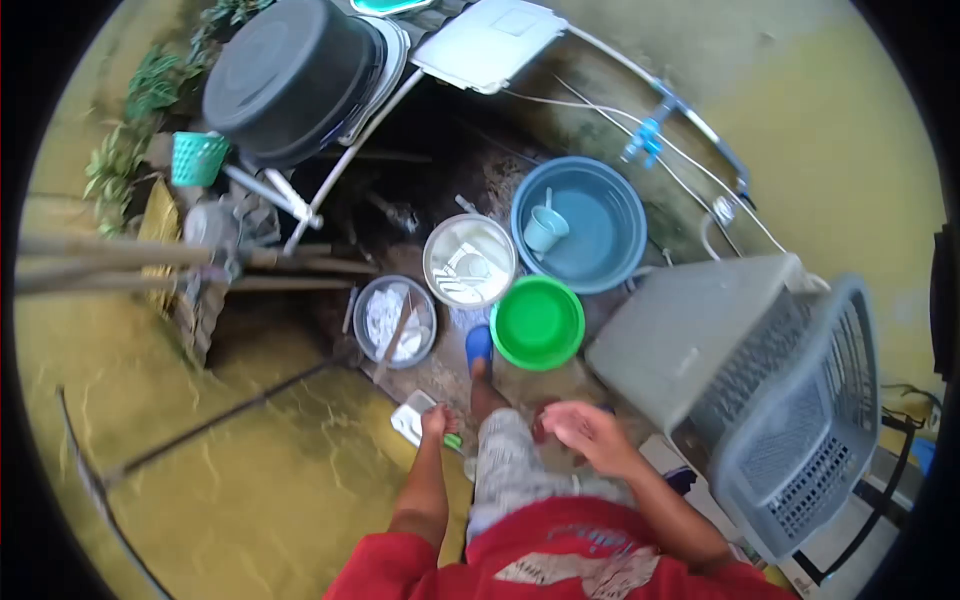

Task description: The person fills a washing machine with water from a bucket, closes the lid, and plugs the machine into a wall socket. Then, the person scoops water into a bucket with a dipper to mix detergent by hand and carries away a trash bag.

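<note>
My left hand [438,420] is closed at a white plastic item [408,420] with a green part showing on the other side of the fingers. Its exact kind is unclear. Over my lap, my right hand [582,432] has its fingers stretched out and holds nothing. A grey basin [428,325] with white cloth-like contents and a stick across it stands ahead of my left hand. In front of me are a green basin [538,325], a white bucket [470,262] with pale contents, and a large blue tub [605,225] with a light blue dipper [545,230] in it.
A large grey tub [290,80] rests upside down at upper left, near a green perforated cup [198,160]. On the right stand a grey boxy appliance [690,330] and a grey laundry basket [800,430]. A pipe with a blue tap [645,140] runs along the wall.
</note>
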The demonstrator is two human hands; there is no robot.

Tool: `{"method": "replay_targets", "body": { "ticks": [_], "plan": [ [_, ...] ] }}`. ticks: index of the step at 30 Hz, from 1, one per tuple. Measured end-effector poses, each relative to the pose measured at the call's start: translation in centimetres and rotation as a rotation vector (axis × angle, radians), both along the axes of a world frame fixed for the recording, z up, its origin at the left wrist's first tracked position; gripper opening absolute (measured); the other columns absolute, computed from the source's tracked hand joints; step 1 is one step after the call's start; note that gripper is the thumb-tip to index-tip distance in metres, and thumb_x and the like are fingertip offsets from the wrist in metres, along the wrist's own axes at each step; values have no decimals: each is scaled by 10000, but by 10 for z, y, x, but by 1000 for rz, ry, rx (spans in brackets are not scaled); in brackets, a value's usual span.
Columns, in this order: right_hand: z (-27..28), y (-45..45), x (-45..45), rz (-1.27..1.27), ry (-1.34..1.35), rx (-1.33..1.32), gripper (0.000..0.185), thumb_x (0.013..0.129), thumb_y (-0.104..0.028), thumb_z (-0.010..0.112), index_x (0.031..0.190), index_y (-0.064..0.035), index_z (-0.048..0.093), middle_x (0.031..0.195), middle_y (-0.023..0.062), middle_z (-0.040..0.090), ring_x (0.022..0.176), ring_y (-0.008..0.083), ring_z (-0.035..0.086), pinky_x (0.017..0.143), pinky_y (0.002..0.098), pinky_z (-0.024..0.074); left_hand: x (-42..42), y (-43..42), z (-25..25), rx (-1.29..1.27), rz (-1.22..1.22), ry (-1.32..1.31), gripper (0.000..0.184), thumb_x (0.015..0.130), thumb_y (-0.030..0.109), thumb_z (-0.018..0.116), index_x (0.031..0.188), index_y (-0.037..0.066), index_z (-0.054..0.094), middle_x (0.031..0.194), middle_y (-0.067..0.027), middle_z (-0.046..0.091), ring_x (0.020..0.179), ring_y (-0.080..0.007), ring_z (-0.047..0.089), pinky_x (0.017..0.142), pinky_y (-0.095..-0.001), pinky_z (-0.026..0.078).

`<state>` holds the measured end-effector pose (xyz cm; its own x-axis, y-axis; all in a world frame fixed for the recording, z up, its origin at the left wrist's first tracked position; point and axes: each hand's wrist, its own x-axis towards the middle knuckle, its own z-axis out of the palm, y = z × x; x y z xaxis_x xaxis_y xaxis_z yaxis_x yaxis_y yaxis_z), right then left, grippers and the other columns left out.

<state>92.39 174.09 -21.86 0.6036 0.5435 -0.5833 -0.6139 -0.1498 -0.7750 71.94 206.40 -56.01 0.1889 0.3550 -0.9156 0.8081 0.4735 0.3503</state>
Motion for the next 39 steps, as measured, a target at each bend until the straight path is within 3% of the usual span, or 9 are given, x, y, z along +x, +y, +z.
{"method": "replay_targets", "body": {
  "ticks": [2, 7, 10, 14, 17, 20, 26, 36, 39],
  "plan": [
    [-155, 57, 47, 42, -259, -363, 410, 906, -322, 692, 1183, -31, 611, 979, 108, 705, 935, 196, 673, 826, 353, 529, 70, 63, -77, 161, -305, -95, 356, 943, 396, 608, 857, 50, 613, 647, -69, 613, 477, -166, 576, 398, -295, 417],
    [-472, 127, 189, 339, -350, -841, 736, 854, -620, 583, 1184, 38, 604, 1241, 300, 578, 1137, 434, 575, 976, 475, 454, 257, 166, -158, 95, -204, -252, 383, 959, 454, 585, 774, 122, 538, 639, 19, 520, 483, -84, 469, 408, -259, 359],
    [-555, 151, 255, 351, -212, -879, 691, 797, -538, 641, 1133, 66, 631, 1176, 292, 621, 1099, 422, 603, 946, 476, 476, 310, 196, -207, 116, -277, -134, 411, 964, 504, 541, 928, 97, 586, 822, -23, 583, 715, -112, 561, 551, -268, 463],
    [-608, 154, 267, 353, -218, -903, 538, 768, -395, 631, 1075, 45, 665, 1074, 269, 671, 1031, 398, 644, 920, 465, 495, 341, 203, -268, 150, -230, -227, 495, 965, 533, 523, 822, 65, 593, 684, -21, 575, 561, -113, 514, 470, -289, 394],
    [-579, 168, 260, 30, 57, -790, 434, 755, -288, 613, 1058, 17, 680, 1003, 240, 696, 887, 357, 696, 836, 441, 542, 354, 208, -299, 241, -364, -182, 551, 969, 532, 508, 884, 4, 642, 782, -82, 659, 687, -169, 600, 620, -314, 463],
    [-597, 165, 253, 22, -176, -862, 368, 743, -230, 607, 1017, 1, 689, 902, 202, 711, 723, 304, 715, 697, 404, 578, 355, 207, -306, 312, -400, -197, 592, 977, 515, 500, 971, -45, 694, 934, -147, 725, 877, -233, 658, 853, -329, 484],
    [-551, 181, 263, 103, -9, -738, 286, 714, -215, 617, 906, -14, 683, 849, 172, 715, 631, 265, 704, 583, 355, 566, 329, 222, -302, 216, -254, -378, 455, 1010, 405, 516, 1041, -16, 686, 897, -56, 691, 773, -136, 617, 700, -295, 498],
    [-401, 184, 194, 24, -343, -576, 308, 689, -326, 696, 860, -76, 638, 819, 145, 654, 771, 331, 644, 685, 437, 502, 247, 212, -43, 311, -121, -415, 341, 1003, 228, 463, 1125, -23, 660, 995, -52, 670, 884, -139, 603, 782, -286, 475],
    [-331, 180, 151, -88, -290, -450, 269, 677, -252, 722, 845, -60, 634, 756, 97, 648, 691, 227, 619, 623, 377, 484, 231, 212, 31, 347, -154, -452, 343, 1004, 222, 457, 1124, -32, 655, 984, -59, 671, 862, -142, 611, 760, -292, 493]
  ]
}}
